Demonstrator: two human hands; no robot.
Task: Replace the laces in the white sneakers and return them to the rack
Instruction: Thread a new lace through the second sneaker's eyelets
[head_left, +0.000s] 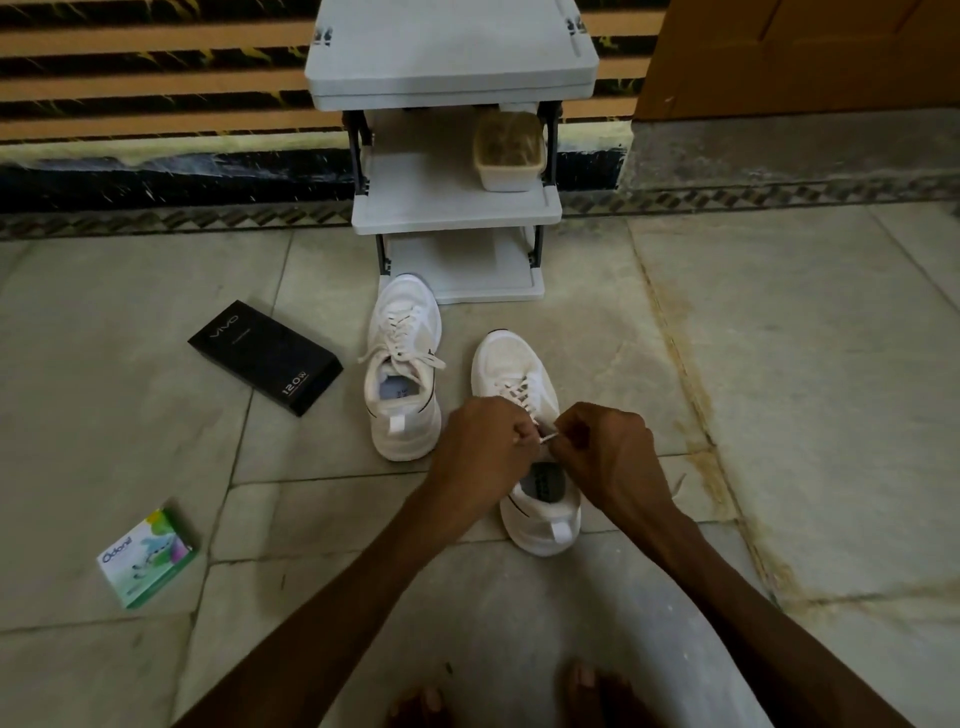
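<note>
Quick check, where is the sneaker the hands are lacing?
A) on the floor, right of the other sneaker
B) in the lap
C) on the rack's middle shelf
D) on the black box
A: the sneaker stands on the floor beside the other sneaker, left hand and right hand pinching its lace.

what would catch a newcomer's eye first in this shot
The two hands at centre: the left hand and right hand pinch a lace over the nearer white sneaker on the floor. The other sneaker stands beyond it to the left, laced, in front of a grey rack. A black box and a green-and-white box lie further left.
</note>
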